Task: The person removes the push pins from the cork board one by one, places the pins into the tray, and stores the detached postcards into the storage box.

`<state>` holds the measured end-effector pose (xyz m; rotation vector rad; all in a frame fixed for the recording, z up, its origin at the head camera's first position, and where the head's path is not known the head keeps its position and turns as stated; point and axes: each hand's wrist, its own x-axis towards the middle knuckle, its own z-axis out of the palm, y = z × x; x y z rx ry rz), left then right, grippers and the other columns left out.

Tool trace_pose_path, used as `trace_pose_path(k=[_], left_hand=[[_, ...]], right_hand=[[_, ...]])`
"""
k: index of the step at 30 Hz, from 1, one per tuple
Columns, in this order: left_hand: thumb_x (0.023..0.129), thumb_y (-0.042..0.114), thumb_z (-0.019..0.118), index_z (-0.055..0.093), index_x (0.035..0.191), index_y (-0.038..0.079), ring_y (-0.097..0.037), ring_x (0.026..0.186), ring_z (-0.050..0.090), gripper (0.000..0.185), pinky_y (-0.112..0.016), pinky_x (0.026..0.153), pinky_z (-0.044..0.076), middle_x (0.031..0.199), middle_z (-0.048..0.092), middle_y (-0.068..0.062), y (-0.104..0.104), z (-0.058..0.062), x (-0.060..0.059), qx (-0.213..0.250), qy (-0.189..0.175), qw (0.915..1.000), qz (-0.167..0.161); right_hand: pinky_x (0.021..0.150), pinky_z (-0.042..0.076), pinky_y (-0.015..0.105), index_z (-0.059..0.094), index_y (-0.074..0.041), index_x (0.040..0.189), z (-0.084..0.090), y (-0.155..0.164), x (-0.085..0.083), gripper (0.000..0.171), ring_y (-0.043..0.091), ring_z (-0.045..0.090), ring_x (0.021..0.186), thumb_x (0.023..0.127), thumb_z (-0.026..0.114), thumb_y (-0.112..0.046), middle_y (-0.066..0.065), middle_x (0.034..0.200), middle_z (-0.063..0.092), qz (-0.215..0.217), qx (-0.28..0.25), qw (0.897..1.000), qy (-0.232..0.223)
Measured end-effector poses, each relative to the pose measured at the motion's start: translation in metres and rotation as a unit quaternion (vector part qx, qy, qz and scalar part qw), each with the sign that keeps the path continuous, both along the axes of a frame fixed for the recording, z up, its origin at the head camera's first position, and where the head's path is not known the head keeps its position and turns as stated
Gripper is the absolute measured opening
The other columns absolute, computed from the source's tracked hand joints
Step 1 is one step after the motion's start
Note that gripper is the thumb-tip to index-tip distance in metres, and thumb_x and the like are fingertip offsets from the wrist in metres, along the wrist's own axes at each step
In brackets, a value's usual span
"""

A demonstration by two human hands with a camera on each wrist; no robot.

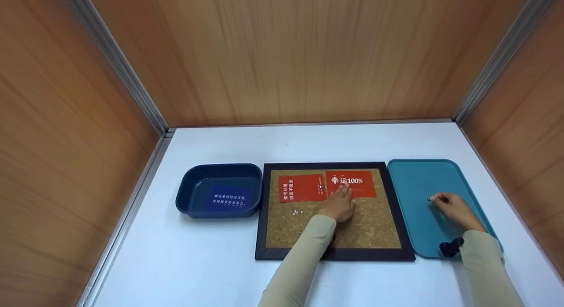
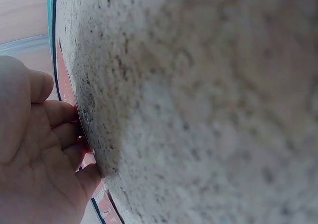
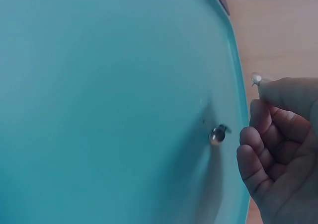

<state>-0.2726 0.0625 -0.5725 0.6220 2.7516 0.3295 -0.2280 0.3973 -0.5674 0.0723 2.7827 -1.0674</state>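
A cork board (image 1: 370, 227) in a dark frame holds two red printed cards side by side. The fingertips of my left hand (image 1: 339, 205) rest on the lower part of the right-hand card (image 1: 365, 190); the left-hand card (image 1: 302, 194) lies next to it. Fairly straight fingers (image 2: 64, 134) of that hand touch the card in the left wrist view. Above the teal tray (image 1: 407, 179), my right hand (image 1: 456, 210) pinches a small silver thumbtack (image 3: 256, 78) between thumb and forefinger. Another shiny thumbtack (image 3: 217, 134) sits on the tray.
Left of the board stands a dark blue dish (image 1: 189, 210) with a blue printed card (image 1: 229, 199) in it. Small shiny pieces (image 1: 297, 212) lie on the cork below the left-hand card. Wood-grain panels (image 1: 308, 56) enclose the white table (image 1: 189, 263) at back and sides.
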Motion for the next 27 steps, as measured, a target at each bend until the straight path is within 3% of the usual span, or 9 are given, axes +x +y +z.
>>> trace_pose_path(k=[12, 23, 27], left_hand=[[0.106, 0.034, 0.026, 0.026, 0.153, 0.017, -0.013, 0.149, 0.016, 0.051, -0.031, 0.12, 0.021, 0.161, 0.018, 0.004, 0.001, -0.002, 0.0, -0.006, 0.007, 0.9999, -0.005], [0.106, 0.033, 0.027, 0.028, 0.153, 0.014, -0.015, 0.149, 0.018, 0.05, -0.032, 0.12, 0.023, 0.161, 0.021, 0.002, 0.001, -0.003, 0.0, -0.009, 0.019, 0.9997, -0.014], [0.106, 0.033, 0.027, 0.029, 0.152, 0.014, -0.015, 0.148, 0.019, 0.05, -0.033, 0.119, 0.024, 0.16, 0.022, 0.002, 0.001, -0.004, -0.001, -0.009, 0.025, 0.9995, -0.015]], right_hand=[[0.081, 0.044, 0.039, 0.053, 0.011, 0.117, -0.009, 0.012, 0.011, 0.058, 0.03, 0.049, 0.098, 0.102, 0.038, -0.043, 0.027, 0.114, 0.055, -0.028, -0.009, 0.999, -0.028], [0.089, 0.042, 0.052, 0.052, 0.011, 0.121, -0.015, 0.017, 0.012, 0.062, 0.038, 0.046, 0.105, 0.102, 0.037, -0.047, 0.034, 0.126, 0.047, -0.048, -0.025, 0.997, -0.054], [0.087, 0.042, 0.051, 0.051, 0.011, 0.122, -0.015, 0.017, 0.011, 0.062, 0.038, 0.045, 0.105, 0.102, 0.037, -0.046, 0.033, 0.126, 0.046, -0.048, -0.024, 0.997, -0.063]])
